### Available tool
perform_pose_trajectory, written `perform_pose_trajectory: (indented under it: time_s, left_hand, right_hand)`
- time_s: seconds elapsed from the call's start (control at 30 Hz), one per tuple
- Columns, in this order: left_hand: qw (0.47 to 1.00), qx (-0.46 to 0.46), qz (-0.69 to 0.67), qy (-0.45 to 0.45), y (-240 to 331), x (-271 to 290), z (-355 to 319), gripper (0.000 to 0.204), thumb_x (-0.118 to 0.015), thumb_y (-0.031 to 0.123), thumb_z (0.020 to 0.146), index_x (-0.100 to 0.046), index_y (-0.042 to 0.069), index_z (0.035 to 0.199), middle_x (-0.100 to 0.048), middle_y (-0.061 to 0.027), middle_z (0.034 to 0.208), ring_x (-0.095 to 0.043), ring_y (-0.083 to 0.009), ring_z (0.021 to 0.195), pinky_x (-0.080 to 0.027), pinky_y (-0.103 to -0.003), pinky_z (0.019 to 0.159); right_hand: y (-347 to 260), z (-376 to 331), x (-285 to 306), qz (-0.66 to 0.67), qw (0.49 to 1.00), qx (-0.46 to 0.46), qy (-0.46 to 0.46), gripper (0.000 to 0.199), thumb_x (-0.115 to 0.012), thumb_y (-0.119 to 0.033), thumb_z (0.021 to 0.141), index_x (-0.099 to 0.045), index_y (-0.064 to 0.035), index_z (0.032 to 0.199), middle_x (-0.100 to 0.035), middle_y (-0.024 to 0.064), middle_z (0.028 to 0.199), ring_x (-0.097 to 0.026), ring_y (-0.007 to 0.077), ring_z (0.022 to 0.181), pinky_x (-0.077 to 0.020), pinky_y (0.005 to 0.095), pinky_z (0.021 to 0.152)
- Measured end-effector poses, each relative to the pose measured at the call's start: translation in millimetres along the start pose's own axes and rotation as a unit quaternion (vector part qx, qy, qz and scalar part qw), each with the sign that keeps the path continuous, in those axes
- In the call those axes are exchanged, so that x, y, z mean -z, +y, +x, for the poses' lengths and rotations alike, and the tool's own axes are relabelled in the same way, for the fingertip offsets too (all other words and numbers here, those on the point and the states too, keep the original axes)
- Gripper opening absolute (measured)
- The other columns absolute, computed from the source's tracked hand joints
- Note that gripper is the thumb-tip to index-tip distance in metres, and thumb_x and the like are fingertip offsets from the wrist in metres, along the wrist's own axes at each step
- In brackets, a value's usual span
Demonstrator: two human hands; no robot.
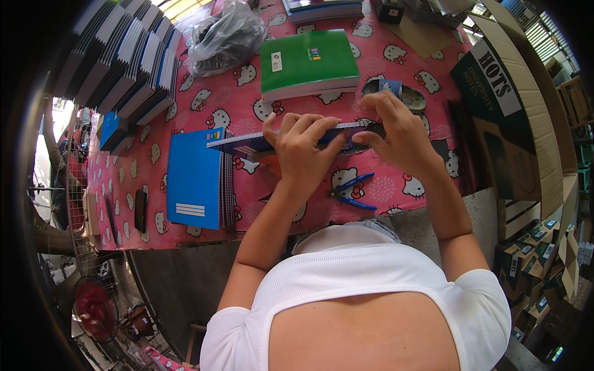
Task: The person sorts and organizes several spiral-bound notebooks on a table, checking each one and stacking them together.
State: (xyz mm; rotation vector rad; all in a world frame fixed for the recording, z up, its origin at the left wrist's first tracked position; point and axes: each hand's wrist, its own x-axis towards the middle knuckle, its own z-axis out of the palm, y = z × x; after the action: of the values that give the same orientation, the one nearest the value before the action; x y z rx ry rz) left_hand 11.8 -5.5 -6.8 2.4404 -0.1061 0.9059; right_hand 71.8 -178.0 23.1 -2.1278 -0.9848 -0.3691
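A blue spiral notebook [238, 146] stands on edge in front of me, its bound edge facing up. My left hand [302, 143] is closed around it near the middle, fingers over the top edge. At its right end my right hand [399, 130] is closed, thumb and fingers bent together beside the binding. What those fingertips pinch is too small to make out. Close by on the table lie blue-handled pliers [351, 193], jaws pointing left. To the left, a stack of blue spiral notebooks [193, 179] lies partly behind the held notebook's end.
Green notebooks [309, 62] lie stacked beyond my hands, with a small dish [413, 99] to their right. Tall notebook piles [117, 59] and a clear plastic bag [226, 38] occupy the far left. A large cardboard box [504, 111] stands at the table's right edge.
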Motion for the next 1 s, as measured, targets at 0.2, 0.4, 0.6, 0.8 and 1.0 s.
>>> perform_pose_trajectory:
  time_s: [0.2,0.4,0.6,0.8,1.0]
  left_hand:
    - [0.999,-0.022,-0.034,-0.024,-7.3,17.6,-18.0,0.022,-0.08,0.027,0.064,-0.073,0.019,0.083,-0.066,0.0054,0.081,-0.057,-0.0145,0.082,-0.022,-0.045,0.1]
    - [0.999,-0.012,-0.047,-0.011,5.7,16.7,-6.3,0.028,-0.083,0.028,0.061,-0.07,0.015,0.083,-0.064,0.0055,0.078,-0.058,-0.0156,0.082,-0.024,-0.043,0.099]
    - [1.0,-0.016,-0.004,0.001,-12.4,17.1,-13.6,0.028,-0.083,0.029,0.058,-0.065,0.015,0.074,-0.062,0.0042,0.075,-0.058,-0.0166,0.08,-0.026,-0.044,0.1]
    - [1.0,-0.008,-0.012,-0.004,-14.6,15.3,-11.4,0.026,-0.082,0.024,0.056,-0.065,0.015,0.074,-0.062,0.0035,0.072,-0.059,-0.0169,0.078,-0.027,-0.044,0.101]
    - [0.996,0.058,-0.064,-0.01,-7.2,17.3,-4.0,0.038,-0.083,0.026,0.057,-0.066,0.012,0.088,-0.064,0.0032,0.076,-0.06,-0.0176,0.081,-0.028,-0.042,0.101]
  right_hand:
    - [41.3,17.3,21.6,0.098,0.96,-0.164,-0.206,0.03,-0.067,-0.014,0.083,-0.062,-0.0036,0.111,-0.066,0.0125,0.091,-0.065,0.0261,0.083,-0.0522,0.0337,0.073]
    - [218.1,-33.6,-1.2,-0.279,0.919,-0.183,-0.209,0.058,-0.075,-0.034,0.071,-0.052,-0.0084,0.118,-0.06,0.0165,0.117,-0.059,0.0331,0.107,-0.0497,0.0437,0.083]
    - [167.9,-15.2,0.5,0.303,0.936,-0.17,0.048,0.034,-0.07,-0.019,0.075,-0.063,-0.0078,0.106,-0.067,0.0084,0.084,-0.065,0.0207,0.073,-0.0512,0.032,0.07]
    - [108.7,15.5,-10.3,0.148,0.977,-0.056,-0.142,0.04,-0.072,-0.003,0.063,-0.062,-0.0022,0.101,-0.064,0.0026,0.087,-0.061,0.0178,0.078,-0.0488,0.0298,0.074]
    - [88.7,28.2,-2.5,0.174,0.95,-0.081,-0.247,0.055,-0.069,0.001,0.059,-0.06,-0.0023,0.114,-0.067,0.0084,0.1,-0.063,0.0167,0.084,-0.05,0.0309,0.079]
